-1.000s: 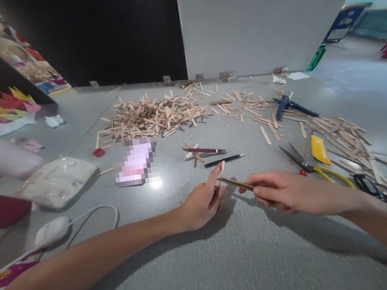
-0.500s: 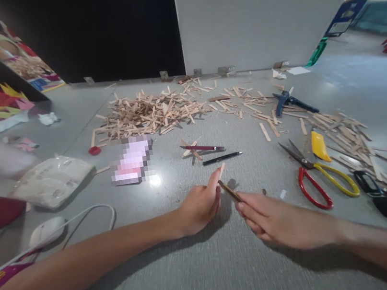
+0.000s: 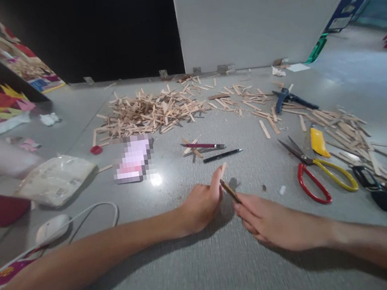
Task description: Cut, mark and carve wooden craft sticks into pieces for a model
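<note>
My left hand point(image 3: 201, 208) is closed, pinching a short wooden craft stick point(image 3: 223, 168) whose pale end sticks up past the thumb. Closed around a slim, dark brass-coloured tool point(image 3: 230, 191) is my right hand point(image 3: 268, 218); the tool's kind cannot be made out. Its tip points up and left, close to the thumb of my left hand and the stick. Just beyond the hands lie a black pen point(image 3: 222, 155) and a dark red pen point(image 3: 204, 145), the red one across a few crossed sticks point(image 3: 196, 152).
A heap of wooden sticks point(image 3: 152, 112) lies at the back. On the right are scissors point(image 3: 305, 160), a yellow cutter point(image 3: 318, 142), blue-handled pliers point(image 3: 284, 99) and dark glasses point(image 3: 368, 179). Leftward are a phone point(image 3: 133, 159), a plastic packet point(image 3: 58, 179) and a white mouse point(image 3: 51, 229).
Both hands keep their grips and nearly the same place. The tool's tip has shifted very slightly against the stick, and the whole view has moved a little.
</note>
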{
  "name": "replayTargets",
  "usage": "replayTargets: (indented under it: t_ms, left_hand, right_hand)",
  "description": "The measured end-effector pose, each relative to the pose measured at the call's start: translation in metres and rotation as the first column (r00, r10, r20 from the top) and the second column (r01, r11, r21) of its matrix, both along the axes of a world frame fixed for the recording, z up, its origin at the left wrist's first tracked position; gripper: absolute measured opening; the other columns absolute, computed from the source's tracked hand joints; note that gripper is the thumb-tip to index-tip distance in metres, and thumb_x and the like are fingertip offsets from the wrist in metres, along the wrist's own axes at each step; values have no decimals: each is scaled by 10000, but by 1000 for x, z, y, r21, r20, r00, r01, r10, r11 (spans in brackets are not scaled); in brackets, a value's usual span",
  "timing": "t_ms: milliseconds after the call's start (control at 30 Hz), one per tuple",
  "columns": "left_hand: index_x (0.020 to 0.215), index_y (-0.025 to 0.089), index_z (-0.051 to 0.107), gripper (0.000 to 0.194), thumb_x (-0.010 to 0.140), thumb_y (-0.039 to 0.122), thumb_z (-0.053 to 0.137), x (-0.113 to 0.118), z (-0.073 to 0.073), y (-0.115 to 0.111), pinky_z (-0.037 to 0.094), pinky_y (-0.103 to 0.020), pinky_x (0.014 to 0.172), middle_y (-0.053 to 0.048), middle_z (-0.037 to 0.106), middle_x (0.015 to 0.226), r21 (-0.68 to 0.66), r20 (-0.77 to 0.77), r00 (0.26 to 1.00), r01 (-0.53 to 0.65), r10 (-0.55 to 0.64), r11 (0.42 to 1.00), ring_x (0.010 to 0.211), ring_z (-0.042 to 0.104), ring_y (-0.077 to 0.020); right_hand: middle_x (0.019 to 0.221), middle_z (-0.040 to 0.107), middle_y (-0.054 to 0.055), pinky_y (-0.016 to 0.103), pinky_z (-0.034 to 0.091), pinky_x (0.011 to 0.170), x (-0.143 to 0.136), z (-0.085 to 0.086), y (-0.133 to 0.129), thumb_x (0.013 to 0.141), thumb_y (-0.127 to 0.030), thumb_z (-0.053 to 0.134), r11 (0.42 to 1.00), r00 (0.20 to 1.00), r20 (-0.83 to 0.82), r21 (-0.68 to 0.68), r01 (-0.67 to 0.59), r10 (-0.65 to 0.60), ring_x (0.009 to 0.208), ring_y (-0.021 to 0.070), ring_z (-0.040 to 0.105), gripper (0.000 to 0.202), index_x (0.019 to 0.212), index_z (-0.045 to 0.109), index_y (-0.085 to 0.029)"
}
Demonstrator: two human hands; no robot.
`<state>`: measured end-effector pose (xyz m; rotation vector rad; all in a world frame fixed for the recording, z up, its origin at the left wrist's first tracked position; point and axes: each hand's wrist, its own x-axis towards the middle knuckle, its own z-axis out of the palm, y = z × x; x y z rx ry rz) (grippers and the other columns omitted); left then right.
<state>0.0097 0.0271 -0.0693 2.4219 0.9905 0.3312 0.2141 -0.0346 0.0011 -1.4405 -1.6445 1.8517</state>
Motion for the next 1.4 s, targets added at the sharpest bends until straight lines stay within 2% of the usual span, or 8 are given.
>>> replayTargets:
  t_ms: [233,400,500,600,700,833,1067,1400]
  left_hand:
    - [1686,74,93,677,1136,395,321,-1,11,3,432,-244,524,60,623,627,-242,453,887,28,88,970,491,541,-144]
    - [1662,146,257,631,1128,454,394,-2,11,2,398,-206,473,21,688,808,-262,554,788,-142,269,955,456,484,-88]
    - [1508,140,491,532,1096,475,495,-1,11,3,393,-194,454,-45,739,990,-218,495,842,-119,215,969,446,501,-61]
    - [1154,139,679,383,1132,429,428,-1,10,4,441,-193,509,15,680,739,-113,484,866,-78,123,991,466,532,-84]
    - [949,166,670,430,1147,393,364,-2,8,4,491,-204,576,33,616,621,-57,495,863,-87,104,995,507,570,-104]
    - [838,179,626,425,1143,306,358,-3,8,4,468,-197,560,19,640,620,-27,512,847,-149,141,989,487,553,-97]
    - [865,172,678,415,1137,318,401,-3,8,3,457,-192,531,-7,702,667,28,538,829,-202,156,979,495,575,-100]
    - [808,170,646,398,1119,260,414,-3,4,2,481,-192,558,-26,743,689,63,541,833,-177,116,982,503,607,-100]
  right_hand:
    - [959,698,72,358,374,733,17,15,18,1045,-336,519,885,905,410,456,-95,-114,856,247,609,123,1081,600,-251]
    - [752,634,34,359,348,693,29,32,23,1072,-405,417,828,884,421,556,-76,-202,687,206,534,342,813,583,-255]
    - [674,571,9,349,334,646,28,42,21,1054,-443,445,860,913,379,505,-67,-152,649,195,500,367,764,579,-261]
    - [670,541,4,325,324,594,24,47,19,1016,-521,517,919,956,277,393,-24,-94,653,180,486,400,723,557,-251]
    - [685,487,-30,266,264,490,24,51,20,981,-603,586,995,992,86,35,89,-92,553,118,365,419,799,601,-226]
    - [674,427,-78,200,216,419,23,52,19,966,-563,690,922,950,-212,-361,142,-229,494,71,242,368,1018,675,-198]
    - [910,719,68,258,537,565,3,23,1,1025,-634,620,898,817,-534,-438,-50,-215,662,141,652,511,1192,683,-156]
    - [493,528,-123,124,274,322,-10,13,-14,988,-652,702,882,729,-569,-461,101,-381,306,31,235,457,923,552,-225]
